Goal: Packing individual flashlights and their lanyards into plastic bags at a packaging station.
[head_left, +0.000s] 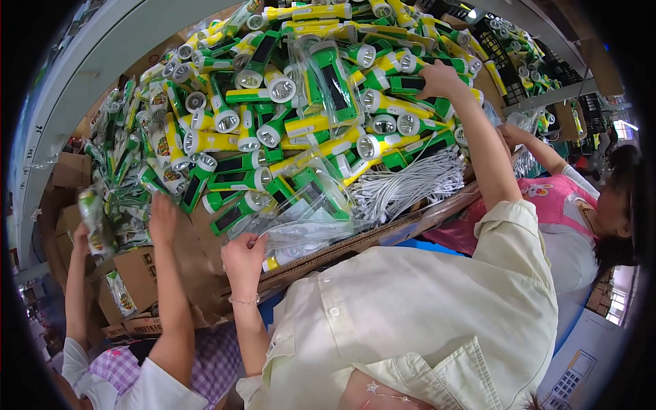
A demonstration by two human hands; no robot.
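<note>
Near edge, 8 o'clock from centre: left hand (244,254), bracelet at the wrist, thumb and fingers pinched on a clear plastic bag (304,231). Bag lies along the cardboard rim (369,240) of the worktop (205,256). Bundle of white cables (410,181) inside the rim, between 2 and 3 o'clock.

Mid-heap, 1 o'clock: right hand (441,78), well apart from the left, fingers down at a green flashlight (406,85) with a dark panel; cannot tell whether they grip it. Yellow, green and white flashlights heaped all about; a bagged flashlight (336,82) on top at 12 o'clock.

At 9 o'clock, a co-worker in a purple checked apron (217,362) holds up a blurred package (96,219). At 3, another in a pink apron (547,199). Farther, 2 o'clock: black crate (552,51).
</note>
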